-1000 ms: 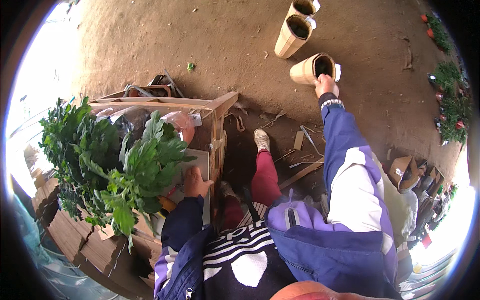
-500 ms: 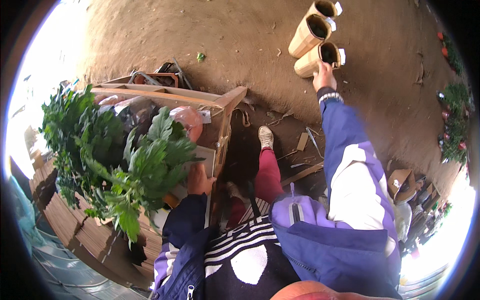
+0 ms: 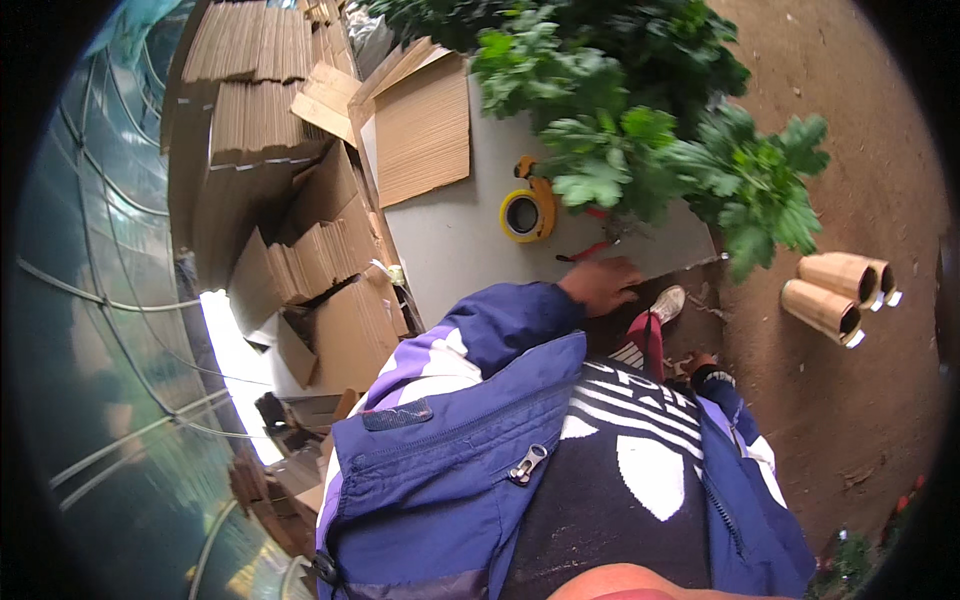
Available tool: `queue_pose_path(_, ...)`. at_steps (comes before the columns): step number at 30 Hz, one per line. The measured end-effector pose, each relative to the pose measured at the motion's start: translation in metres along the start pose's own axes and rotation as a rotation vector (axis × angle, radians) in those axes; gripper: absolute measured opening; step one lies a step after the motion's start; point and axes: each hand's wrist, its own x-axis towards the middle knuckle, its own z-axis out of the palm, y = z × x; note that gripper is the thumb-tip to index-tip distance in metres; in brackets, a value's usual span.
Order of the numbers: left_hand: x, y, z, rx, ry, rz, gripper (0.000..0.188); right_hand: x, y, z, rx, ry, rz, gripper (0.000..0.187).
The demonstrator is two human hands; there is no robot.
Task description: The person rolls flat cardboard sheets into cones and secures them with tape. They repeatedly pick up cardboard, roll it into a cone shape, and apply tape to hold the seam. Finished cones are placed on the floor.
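Observation:
My left hand [image 3: 605,286] is at the front edge of a pale table [image 3: 440,240], with its fingers loosely stretched and nothing in them. Just beyond it lie red handles [image 3: 585,253] of a cutting tool, partly hidden by leaves. A yellow tape dispenser [image 3: 545,205] with a roll of tape rests farther back on the table. Bunches of leafy green stems [image 3: 610,150] cover the table's far right side and hang over its edge. My right hand [image 3: 700,362] is low beside my body on the right, small and partly hidden, so its fingers cannot be made out.
Three brown cardboard tubes [image 3: 822,308] lie on the earth floor [image 3: 800,420] to the right. A cardboard sheet [image 3: 425,125] is at the table's far left. Stacks of flattened cardboard [image 3: 265,120] and boxes [image 3: 345,330] stand left, beside a translucent plastic wall [image 3: 110,300].
My view has swung left toward the table and cardboard. My right hand has left the nearest tube and come back beside my body. My left hand is now clear of the leaves.

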Motion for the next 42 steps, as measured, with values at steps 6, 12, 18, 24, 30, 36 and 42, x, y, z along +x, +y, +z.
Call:
queue_pose_path(6,-0.147,-0.218,-0.05,-0.093,0.502,-0.397,0.042,-0.048,-0.049,-0.017,-0.185,0.502,0.094,0.043)
queue_pose_path(12,-0.211,-0.422,-0.108,0.175,0.584,-0.792,0.069,-0.115,-0.195,0.037,-0.14,0.55,-0.037,0.043)
queue_pose_path(18,-0.223,-0.456,-0.109,-0.049,0.207,-0.932,0.085,-0.157,-0.426,0.062,-0.387,0.219,-0.315,0.034)
queue_pose_path(24,-0.238,-0.385,-0.042,-0.372,0.59,-0.678,0.076,-0.09,-0.571,0.029,-0.436,0.387,-0.611,0.033)
queue_pose_path(30,-0.377,-0.302,0.026,-0.503,0.67,-0.581,0.051,0.016,-0.704,0.0,-0.676,0.539,-0.704,0.055)
queue_pose_path(36,-0.52,-0.23,0.058,-0.727,1.082,-1.182,0.037,0.079,-0.764,-0.004,-1.209,0.728,-0.725,0.067)
queue_pose_path(42,-0.548,-0.093,0.103,-0.787,1.319,-1.581,0.031,0.105,-0.809,-0.05,-1.464,0.637,-0.602,0.06)
